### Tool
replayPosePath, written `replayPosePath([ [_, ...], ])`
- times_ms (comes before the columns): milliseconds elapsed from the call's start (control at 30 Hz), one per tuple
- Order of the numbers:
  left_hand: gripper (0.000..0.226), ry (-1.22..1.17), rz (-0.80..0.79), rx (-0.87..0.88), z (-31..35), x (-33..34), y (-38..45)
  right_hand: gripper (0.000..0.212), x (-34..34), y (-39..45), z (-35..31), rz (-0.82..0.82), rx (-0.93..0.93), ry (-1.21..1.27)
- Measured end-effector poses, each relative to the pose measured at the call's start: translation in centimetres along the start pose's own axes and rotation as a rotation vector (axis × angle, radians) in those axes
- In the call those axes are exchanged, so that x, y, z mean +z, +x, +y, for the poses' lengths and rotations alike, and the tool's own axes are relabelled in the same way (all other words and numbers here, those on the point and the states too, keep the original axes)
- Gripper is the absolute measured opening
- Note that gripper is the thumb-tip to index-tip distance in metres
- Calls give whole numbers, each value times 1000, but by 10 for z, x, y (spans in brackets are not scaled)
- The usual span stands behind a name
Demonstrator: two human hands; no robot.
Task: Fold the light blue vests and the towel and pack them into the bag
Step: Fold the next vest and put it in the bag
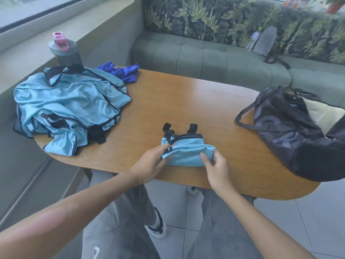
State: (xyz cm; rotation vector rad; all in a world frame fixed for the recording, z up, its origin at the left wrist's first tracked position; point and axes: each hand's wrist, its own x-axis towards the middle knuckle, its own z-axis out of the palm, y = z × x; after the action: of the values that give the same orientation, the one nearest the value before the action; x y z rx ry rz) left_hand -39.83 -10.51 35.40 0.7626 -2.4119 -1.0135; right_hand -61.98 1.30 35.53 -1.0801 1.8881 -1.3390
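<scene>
— How many vests does the frame hold?
— One folded vest (pixel 186 152) at lower centre, plus a heap of vests (pixel 69 107) at left; perhaps three or four, the layers blur together.
— Other things?
— One purple towel (pixel 121 71), one dark bag (pixel 295 128) at right, one shaker bottle (pixel 64 51) upper left, one table (pixel 186 101), two hands.

Head-worn, downward over table (pixel 186 101)
</scene>
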Motion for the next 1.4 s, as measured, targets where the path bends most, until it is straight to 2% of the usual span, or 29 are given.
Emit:
replayPosePath([
  [100, 24, -114, 198, -198, 6, 9, 16, 13, 12, 15, -2, 52, -14, -186],
  [233, 45, -172, 335, -472, 8, 20, 34, 22, 18, 36, -11, 61, 3, -447],
  [400, 57, -173, 446, -611, 9, 21, 49, 39, 21, 60, -18, 3, 51, -737],
  [500, 56, -8, 464, -610, 6, 21, 57, 44, 24, 68, -22, 0, 58, -885],
  [567, 42, 216, 450, -546, 4, 23, 59, 50, 24, 70, -27, 5, 43, -1011],
  [600, 32, 333, 458, -478, 3, 24, 58, 53, 23, 70, -28, 5, 35, -1059],
  [667, 25, 549, 497, -232, -2, 23, 59, 55, 20, 70, -27, 2, 19, -1114],
  [700, 28, 627, 482, -60, -4, 21, 61, 50, 18, 71, -24, 10, 2, -1125],
  [767, 37, 734, 318, 301, -11, 16, 68, 37, 15, 74, -18, 60, -77, -1104],
  [800, 40, 765, 203, 435, -13, 15, 71, 31, 14, 76, -14, 93, -164, -1084],
  [833, 43, 771, 89, 500, -16, 14, 73, 28, 13, 79, -10, 97, -275, -1077],
  [933, 53, 727, -128, 386, -21, 10, 74, 31, 9, 90, 0, 56, -583, -1082],
  [1000, 63, 733, -232, 306, -24, 6, 72, 35, 4, 95, 1, -21, -672, -1055],
  [1067, 70, 690, -299, 243, -26, 3, 73, 46, -2, 101, 5, -158, -588, -1038],
  [1133, 74, 635, -300, 197, -28, 2, 75, 58, -7, 107, 8, -288, -444, -995],
  [1233, 83, 643, -329, 171, -27, 5, 78, 69, -7, 111, 9, -354, -309, -887],
  [1333, 101, 672, -370, 155, -28, 4, 81, 66, -9, 110, 7, -308, -355, -884],
  [1400, 107, 656, -392, 128, -29, 3, 84, 55, -15, 104, 8, -244, -556, -914],
])
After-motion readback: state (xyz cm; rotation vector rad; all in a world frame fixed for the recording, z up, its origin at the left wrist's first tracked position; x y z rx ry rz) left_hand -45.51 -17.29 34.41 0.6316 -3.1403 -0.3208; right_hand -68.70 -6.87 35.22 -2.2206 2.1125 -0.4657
